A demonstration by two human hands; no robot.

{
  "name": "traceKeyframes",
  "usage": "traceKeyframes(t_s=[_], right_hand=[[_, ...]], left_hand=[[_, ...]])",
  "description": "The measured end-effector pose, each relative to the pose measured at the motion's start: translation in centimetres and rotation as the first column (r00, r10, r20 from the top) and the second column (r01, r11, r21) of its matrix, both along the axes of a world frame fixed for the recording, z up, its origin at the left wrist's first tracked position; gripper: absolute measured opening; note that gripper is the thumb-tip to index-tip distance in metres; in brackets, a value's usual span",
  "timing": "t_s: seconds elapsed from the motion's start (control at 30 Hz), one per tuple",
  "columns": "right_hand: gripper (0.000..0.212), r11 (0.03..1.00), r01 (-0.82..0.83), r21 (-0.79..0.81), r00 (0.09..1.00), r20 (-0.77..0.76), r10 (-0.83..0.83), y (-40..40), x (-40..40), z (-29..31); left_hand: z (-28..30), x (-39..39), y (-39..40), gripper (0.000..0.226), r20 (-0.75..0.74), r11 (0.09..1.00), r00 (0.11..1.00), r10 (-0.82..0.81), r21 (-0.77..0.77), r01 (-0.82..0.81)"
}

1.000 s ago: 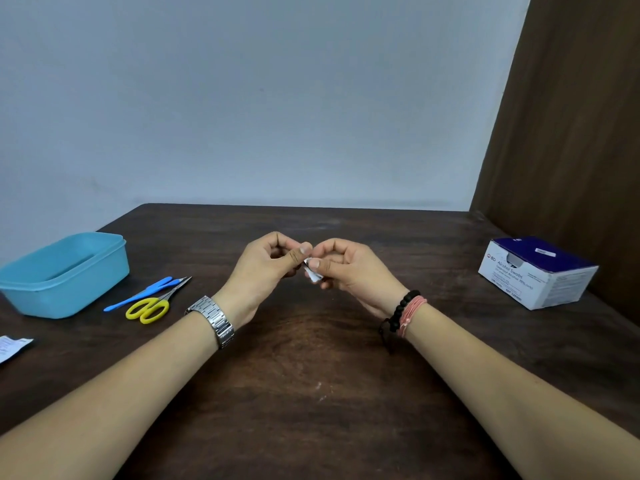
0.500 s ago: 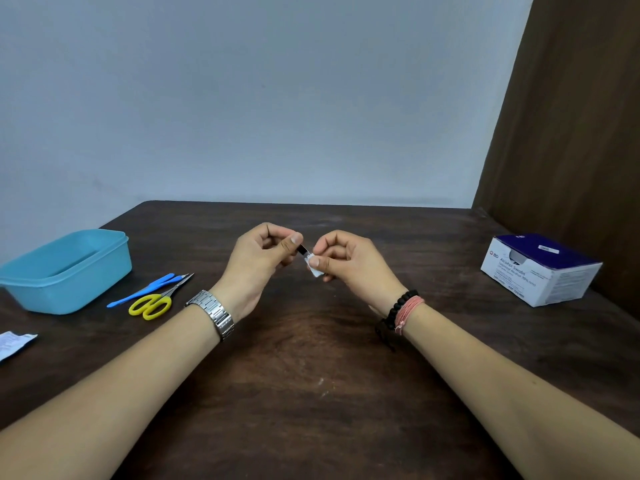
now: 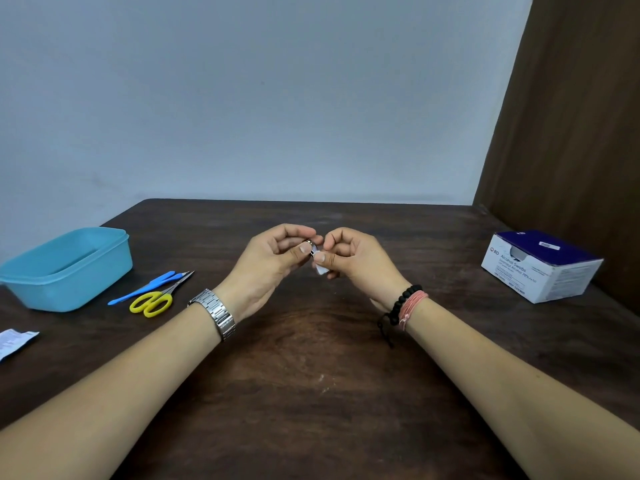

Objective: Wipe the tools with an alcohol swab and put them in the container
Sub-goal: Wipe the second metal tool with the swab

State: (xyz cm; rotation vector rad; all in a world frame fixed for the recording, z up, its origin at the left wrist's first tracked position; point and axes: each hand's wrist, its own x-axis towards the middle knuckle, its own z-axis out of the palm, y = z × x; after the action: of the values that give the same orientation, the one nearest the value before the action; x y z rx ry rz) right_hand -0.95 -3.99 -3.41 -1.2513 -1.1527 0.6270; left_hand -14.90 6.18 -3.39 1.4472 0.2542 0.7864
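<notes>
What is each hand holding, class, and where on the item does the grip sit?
The left hand pinches a small dark metal tool near its end, mostly hidden. The right hand pinches the white swab at its top edge, against the tool.

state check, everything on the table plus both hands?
blue container: open, looks empty
yellow scissors: closed, flat on table
blue tool: on table beside scissors
swab box: flap open
torn wrapper: lying at the left edge
left hand: pinching small tool
right hand: pinching white swab against it
</notes>
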Motion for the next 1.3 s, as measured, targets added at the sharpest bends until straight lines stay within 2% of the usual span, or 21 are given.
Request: traceKeyframes(t_s=[0.57,0.7,0.83,0.97,1.1,1.17,1.3], right_hand=[[0.012,1.000,0.029,0.002,0.997,0.076,-0.029,-0.1,0.3,0.2],[0.010,0.998,0.061,0.019,0.994,0.092,-0.062,-0.1,0.4,0.1],[0.014,0.997,0.061,0.038,0.987,0.146,-0.066,0.0,-0.1,0.2],[0.015,0.995,0.084,0.053,0.981,0.173,-0.092,-0.1,-0.2,0.2],[0.012,0.992,0.123,0.013,0.959,0.257,-0.123,-0.1,0.1,0.0],[0.010,0.993,0.117,-0.008,0.962,0.251,-0.111,0.0,0.0,-0.1],[0.010,0.992,0.128,-0.011,0.955,0.271,-0.120,-0.3,-0.2,-0.1]], left_hand=[[0.4,-0.2,0.3,0.029,-0.012,0.999,0.999,0.048,-0.012,-0.049],[0.1,-0.2,0.5,0.026,-0.055,0.996,0.996,0.072,0.061,-0.068],[0.0,-0.2,0.8,0.014,-0.045,0.981,0.984,0.170,0.104,-0.164],[-0.2,-0.1,0.4,0.013,-0.070,0.965,0.979,0.193,0.194,-0.176],[0.0,-0.2,0.9,0.011,-0.056,0.950,0.954,0.295,0.128,-0.287],[0.3,-0.7,1.6,0.011,-0.053,0.939,0.940,0.336,0.093,-0.330],[2.0,-2.4,2.5,0.017,-0.016,0.903,0.912,0.411,0.144,-0.405]])
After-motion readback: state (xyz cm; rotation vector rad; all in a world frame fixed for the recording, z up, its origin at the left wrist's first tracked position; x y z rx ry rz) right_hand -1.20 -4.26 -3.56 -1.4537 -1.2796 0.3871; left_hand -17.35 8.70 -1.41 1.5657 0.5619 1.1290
